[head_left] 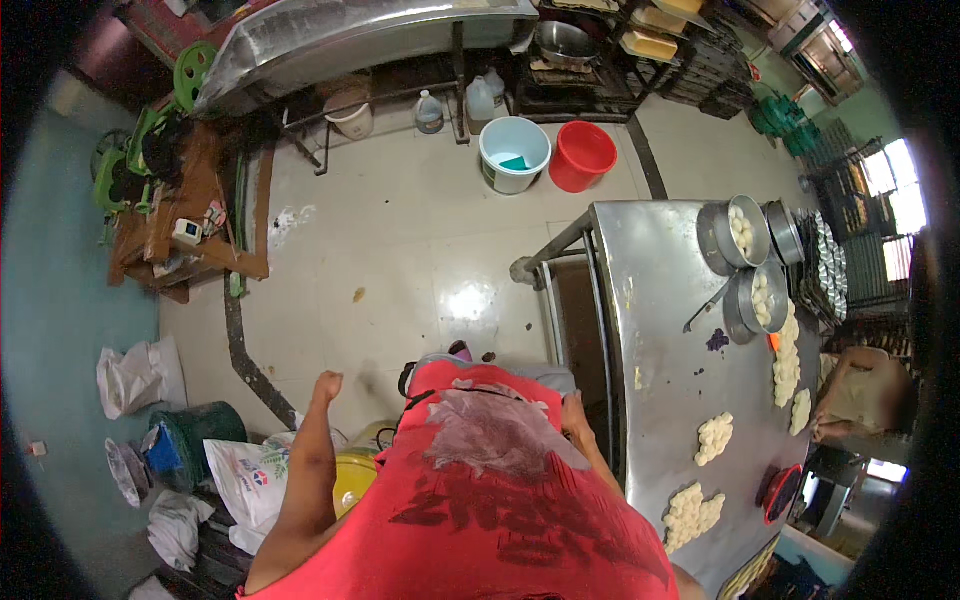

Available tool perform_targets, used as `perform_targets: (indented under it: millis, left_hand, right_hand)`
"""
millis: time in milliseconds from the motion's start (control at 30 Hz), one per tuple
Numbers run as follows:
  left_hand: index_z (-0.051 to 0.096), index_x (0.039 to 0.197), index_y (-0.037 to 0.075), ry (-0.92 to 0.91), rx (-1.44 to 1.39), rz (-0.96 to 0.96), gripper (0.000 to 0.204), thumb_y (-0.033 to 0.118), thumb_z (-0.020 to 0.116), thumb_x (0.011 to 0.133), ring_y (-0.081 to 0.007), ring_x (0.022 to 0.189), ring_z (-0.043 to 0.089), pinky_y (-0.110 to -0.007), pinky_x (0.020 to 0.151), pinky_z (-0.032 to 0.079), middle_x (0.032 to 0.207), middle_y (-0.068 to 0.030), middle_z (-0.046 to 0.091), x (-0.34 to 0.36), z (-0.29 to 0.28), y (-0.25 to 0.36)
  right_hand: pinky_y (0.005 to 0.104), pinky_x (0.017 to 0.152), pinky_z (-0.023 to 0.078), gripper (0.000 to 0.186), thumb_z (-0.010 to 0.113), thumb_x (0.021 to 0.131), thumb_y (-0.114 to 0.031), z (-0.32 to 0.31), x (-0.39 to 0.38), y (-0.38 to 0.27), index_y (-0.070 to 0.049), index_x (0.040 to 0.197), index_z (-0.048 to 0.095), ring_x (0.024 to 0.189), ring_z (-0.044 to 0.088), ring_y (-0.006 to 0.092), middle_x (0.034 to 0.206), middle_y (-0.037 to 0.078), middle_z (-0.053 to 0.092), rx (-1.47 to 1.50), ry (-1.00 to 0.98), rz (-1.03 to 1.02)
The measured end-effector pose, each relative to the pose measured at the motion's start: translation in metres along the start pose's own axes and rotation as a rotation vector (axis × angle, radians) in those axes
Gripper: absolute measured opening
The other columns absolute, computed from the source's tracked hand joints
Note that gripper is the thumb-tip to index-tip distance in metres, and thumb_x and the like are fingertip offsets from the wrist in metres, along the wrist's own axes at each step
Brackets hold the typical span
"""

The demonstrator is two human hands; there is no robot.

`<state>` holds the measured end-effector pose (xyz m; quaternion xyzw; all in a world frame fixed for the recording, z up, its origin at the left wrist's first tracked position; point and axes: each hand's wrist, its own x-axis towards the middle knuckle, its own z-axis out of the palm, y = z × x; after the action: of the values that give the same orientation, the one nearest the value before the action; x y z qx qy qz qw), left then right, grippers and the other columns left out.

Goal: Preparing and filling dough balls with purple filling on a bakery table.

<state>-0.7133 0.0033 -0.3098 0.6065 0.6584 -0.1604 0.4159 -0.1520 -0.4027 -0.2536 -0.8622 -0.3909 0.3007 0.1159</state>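
My left hand (329,385) hangs out over the tiled floor and touches nothing that I can see; its fingers are too small to read. Close by my right hip, my right hand (574,412) is beside the near edge of a metal-topped table (650,300), partly behind my red shirt. What its fingers do is hidden. On that table lie clusters of pale dough balls (714,439), a larger patch of dough balls (692,515) and a long row of dough (787,362). Two round metal pans (741,206) hold more dough balls.
A white bucket (514,170) and a red bucket (583,157) stand on the floor ahead. At left are a wooden bench (205,210), a dark green bin (212,435) and white sacks (250,480). Another person (865,395) is across the table.
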Motion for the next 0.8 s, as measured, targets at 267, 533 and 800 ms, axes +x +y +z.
perform_targets:
  millis: [267,533,800]
  left_hand:
    - [0.070,0.104,-0.001,-0.002,-0.528,-0.071,0.034,0.029,0.061,0.093,-0.0189,0.077,0.062,-0.035,0.070,0.052,0.092,-0.0107,0.069,-0.049,0.043,0.057]
    - [0.070,0.114,0.002,-0.088,-0.310,0.253,0.036,0.031,0.059,0.096,-0.0230,0.091,0.064,-0.036,0.087,0.051,0.098,-0.0127,0.071,-0.007,0.068,0.144]
    - [0.061,0.131,0.005,-0.143,-0.480,0.423,0.044,0.038,0.053,0.104,-0.0187,0.103,0.062,-0.034,0.090,0.048,0.112,-0.0071,0.068,-0.122,0.045,0.362]
  right_hand:
    - [0.0513,0.083,0.055,0.052,0.066,0.081,-0.038,-0.068,0.019,-0.030,0.010,0.101,0.070,0.104,0.066,0.0489,0.109,0.033,0.067,-0.073,-0.187,0.230]
    - [0.0369,0.067,0.049,0.047,0.067,0.082,-0.047,-0.227,-0.021,-0.051,-0.001,0.085,0.074,0.071,0.060,0.0179,0.074,0.006,0.067,0.362,-0.384,0.332]
    - [0.0407,0.095,0.054,0.045,0.050,0.090,-0.019,-0.315,-0.001,-0.129,0.001,0.130,0.056,0.111,0.065,0.0279,0.122,0.016,0.065,1.630,-0.014,0.086]
